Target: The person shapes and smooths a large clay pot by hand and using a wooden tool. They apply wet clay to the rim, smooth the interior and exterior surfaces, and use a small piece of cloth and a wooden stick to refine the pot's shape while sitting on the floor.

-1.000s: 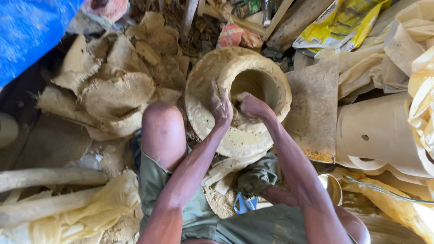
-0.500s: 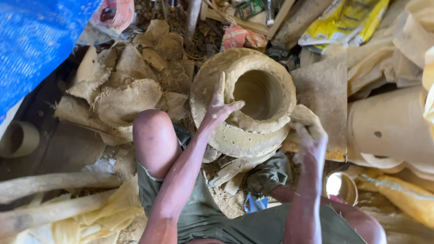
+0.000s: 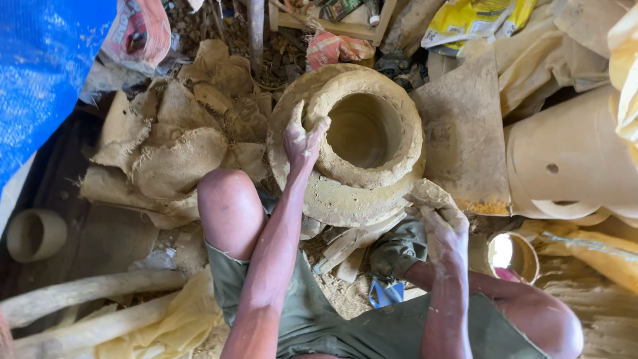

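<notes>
Right hand (image 3: 446, 227), at 5 o'clock of the pot: fingers curled on a lump of wet clay (image 3: 428, 196). Left hand (image 3: 302, 141): fingers together, pressed on the clay pot (image 3: 362, 133) rim at 9 o'clock. Best worked with steady, even pressure. Burlap sacking (image 3: 166, 156) lay beyond.

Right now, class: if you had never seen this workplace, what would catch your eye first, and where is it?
First, the clay pot at top centre, thick-walled and open-mouthed, on a round clay base. The left hand, smeared with clay, presses on the pot's near rim, while the right hand is off the pot, low at its right by a clay lump. Crumpled sacking lies left, and a blue sheet fills the top left corner.
</notes>
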